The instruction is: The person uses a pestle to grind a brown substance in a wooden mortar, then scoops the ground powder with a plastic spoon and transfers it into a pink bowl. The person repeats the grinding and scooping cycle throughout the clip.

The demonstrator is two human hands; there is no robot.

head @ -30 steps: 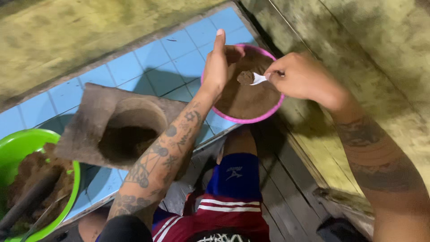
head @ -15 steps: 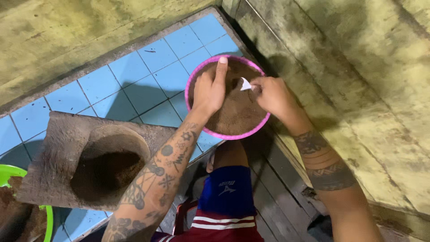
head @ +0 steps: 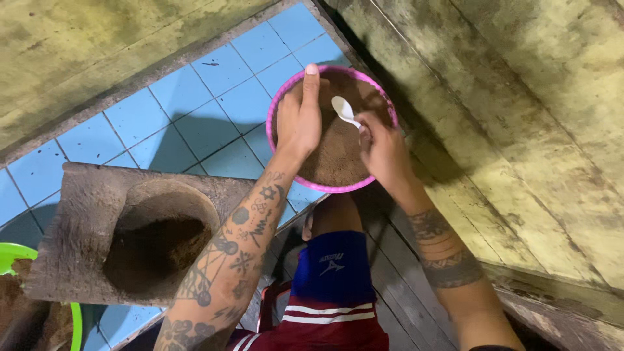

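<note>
A pink-rimmed round sieve (head: 283, 97) holding brown powder (head: 338, 156) rests on the blue tiles at the upper middle. My left hand (head: 299, 120) lies flat over its left side, fingers stretched toward the far rim. My right hand (head: 383, 146) grips a small white spoon (head: 343, 110), its empty bowl above the powder. Both forearms are tattooed.
A wooden mortar block (head: 97, 214) with a round hollow of dark powder (head: 156, 250) sits at the lower left. A green bowl (head: 19, 253) of brown material peeks in at the left edge. Mossy concrete walls flank the blue tiled floor (head: 162, 123). My knee in blue shorts (head: 331, 266) is below the sieve.
The spoon earlier carried a lump of brown powder; now its bowl is empty and lowered over the sieve. My view has shifted, so the green bowl has slid mostly out of sight.
</note>
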